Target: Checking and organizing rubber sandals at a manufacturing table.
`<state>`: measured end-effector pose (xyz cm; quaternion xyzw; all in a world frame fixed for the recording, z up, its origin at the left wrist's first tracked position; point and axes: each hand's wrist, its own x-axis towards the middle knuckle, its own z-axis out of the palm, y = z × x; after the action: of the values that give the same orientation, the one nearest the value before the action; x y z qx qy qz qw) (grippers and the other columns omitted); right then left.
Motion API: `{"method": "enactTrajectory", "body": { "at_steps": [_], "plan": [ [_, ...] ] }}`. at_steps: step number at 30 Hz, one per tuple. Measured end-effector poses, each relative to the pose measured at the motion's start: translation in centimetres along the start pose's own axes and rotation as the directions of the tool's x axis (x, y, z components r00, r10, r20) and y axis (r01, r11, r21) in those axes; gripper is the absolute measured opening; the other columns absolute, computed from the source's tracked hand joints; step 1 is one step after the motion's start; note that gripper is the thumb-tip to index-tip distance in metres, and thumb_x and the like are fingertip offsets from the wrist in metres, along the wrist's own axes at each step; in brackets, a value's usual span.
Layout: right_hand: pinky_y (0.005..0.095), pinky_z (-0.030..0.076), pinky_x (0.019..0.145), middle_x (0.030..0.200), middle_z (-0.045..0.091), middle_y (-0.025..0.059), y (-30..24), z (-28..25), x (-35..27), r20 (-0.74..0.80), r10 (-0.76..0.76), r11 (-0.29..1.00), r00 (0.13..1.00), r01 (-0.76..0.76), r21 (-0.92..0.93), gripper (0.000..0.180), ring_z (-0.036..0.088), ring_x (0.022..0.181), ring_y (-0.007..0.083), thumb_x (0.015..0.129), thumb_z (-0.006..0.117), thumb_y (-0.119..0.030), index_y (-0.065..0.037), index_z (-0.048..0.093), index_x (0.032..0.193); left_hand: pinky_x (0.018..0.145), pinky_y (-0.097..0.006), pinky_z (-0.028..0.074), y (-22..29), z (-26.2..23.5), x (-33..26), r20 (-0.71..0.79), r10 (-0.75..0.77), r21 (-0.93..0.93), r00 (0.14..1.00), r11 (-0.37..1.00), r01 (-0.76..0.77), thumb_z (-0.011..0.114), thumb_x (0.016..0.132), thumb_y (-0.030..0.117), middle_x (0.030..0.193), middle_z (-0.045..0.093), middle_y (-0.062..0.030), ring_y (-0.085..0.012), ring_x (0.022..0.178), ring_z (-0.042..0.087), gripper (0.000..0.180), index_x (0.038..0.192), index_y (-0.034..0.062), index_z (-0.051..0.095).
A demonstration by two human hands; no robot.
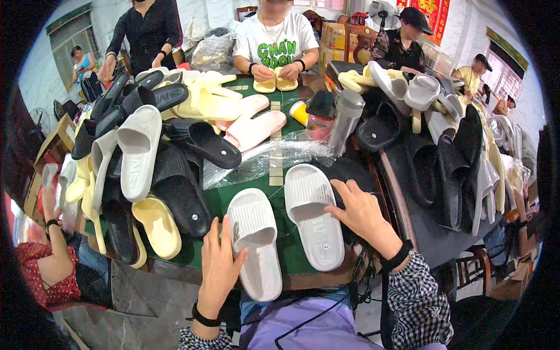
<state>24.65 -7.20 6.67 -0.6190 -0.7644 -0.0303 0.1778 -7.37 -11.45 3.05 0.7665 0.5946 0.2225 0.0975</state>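
Two light grey slide sandals lie side by side before me at the table's near edge, toes away from me. My left hand is beside the left slide sandal, fingers stretched along its outer side and the thumb at its footbed edge. Fingers spread, my right hand rests at the outer side of the right slide sandal, its thumb touching the footbed just below the strap. A small round white sticker shows on that sandal's heel. Neither hand is closed around a sandal.
A pile of black, grey and yellow slides crowds the left. Pink slides, clear plastic film and a steel tumbler lie or stand beyond. More slides fill the right. Across the table, a person handles yellow slides.
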Motion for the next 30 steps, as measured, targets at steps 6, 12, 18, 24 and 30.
{"method": "enactTrajectory", "body": {
  "at_steps": [6, 12, 18, 24, 30],
  "plan": [
    [0.0454, 0.054, 0.058, 0.083, 0.065, 0.0162, -0.3, 3.2, 0.5, 0.03, -0.069, 0.996, 0.997, 0.071, -0.047, 0.069, 0.066, 0.064, 0.0341, 0.077, 0.066, -0.012, -0.009, 0.041, 0.141, 0.082, -0.045, 0.052, -1.5, 0.5, 1.6, -0.022, -0.02, -0.018, 1.0, 1.0, 0.02, 0.067, 0.082, 0.009, 0.119, 0.05, -0.0232, -0.0422, 0.1, 0.059, 0.071, 0.144, -0.0011, 0.034],
    [0.0453, 0.054, 0.053, 0.075, 0.065, 0.0165, -2.3, 5.0, -2.5, 0.037, 0.039, 0.999, 0.999, -0.038, -0.016, 0.072, 0.066, 0.058, 0.0338, 0.077, 0.066, -0.015, -0.005, 0.037, 0.143, 0.064, -0.048, 0.052, -2.6, 0.7, 1.7, -0.17, 0.004, 0.045, 0.986, 0.999, 0.004, 0.056, 0.083, -0.002, 0.11, 0.049, -0.0216, -0.0411, 0.077, 0.062, 0.06, 0.141, -0.0019, 0.038],
    [0.0459, 0.054, 0.053, 0.074, 0.066, 0.0218, -2.8, 6.1, -3.3, 0.208, 0.004, 0.993, 0.978, -0.028, 0.112, 0.075, 0.067, 0.06, 0.0364, 0.084, 0.063, -0.018, 0.007, 0.026, 0.144, 0.064, -0.047, 0.052, -0.9, 0.9, 2.1, -0.073, 0.097, -0.04, 0.993, 0.994, -0.1, 0.055, 0.084, -0.001, 0.108, 0.049, -0.0205, -0.0402, 0.077, 0.061, 0.056, 0.138, 0.0038, 0.044],
    [0.0516, 0.054, 0.072, 0.089, 0.067, 0.03, -1.9, 1.9, -2.5, 0.486, -0.009, 0.944, 0.874, -0.153, 0.293, 0.066, 0.066, 0.081, 0.0462, 0.097, 0.052, -0.035, 0.0, 0.026, 0.145, 0.079, -0.047, 0.052, 0.4, 0.2, 1.6, 0.015, -0.045, -0.158, 0.999, 0.986, 0.047, 0.064, 0.086, 0.012, 0.114, 0.05, -0.0206, -0.041, 0.092, 0.061, 0.051, 0.135, 0.0042, 0.049],
    [0.0459, 0.051, 0.087, 0.107, 0.064, 0.0213, -2.6, -5.0, 0.9, 0.298, -0.13, 0.849, 0.946, -0.049, 0.526, 0.044, 0.061, 0.102, 0.0401, 0.104, 0.039, -0.037, -0.003, 0.063, 0.116, 0.107, -0.055, 0.031, 1.8, -0.2, 1.0, -0.059, 0.223, -0.039, 0.973, 0.973, -0.226, 0.074, 0.081, 0.024, 0.142, 0.04, -0.0219, -0.0441, 0.133, 0.035, 0.064, 0.14, 0.0126, 0.049]
  ]
}}
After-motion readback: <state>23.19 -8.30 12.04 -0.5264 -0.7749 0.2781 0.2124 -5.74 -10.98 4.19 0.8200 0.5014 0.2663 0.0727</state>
